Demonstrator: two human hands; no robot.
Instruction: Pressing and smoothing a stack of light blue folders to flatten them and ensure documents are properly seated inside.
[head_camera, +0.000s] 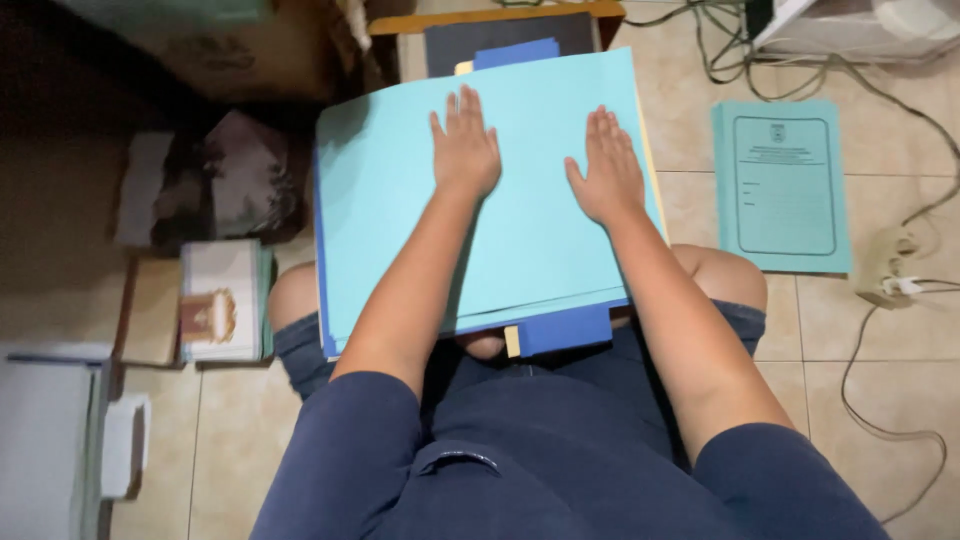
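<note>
A stack of light blue paper sheets (380, 200) lies across my lap, with darker blue and yellow sheets poking out at its near and far edges. My left hand (464, 148) rests flat on the top sheet, fingers spread and pointing away from me. My right hand (606, 168) lies flat beside it on the same sheet, a little further right. Neither hand grips anything.
A light blue printed booklet (782, 185) lies on the tiled floor at right, near a power strip (888, 268) and loose cables (880, 420). Books (222, 300) and dark bags sit at left. A small wooden table (500, 20) stands ahead, a white box (850, 25) at top right.
</note>
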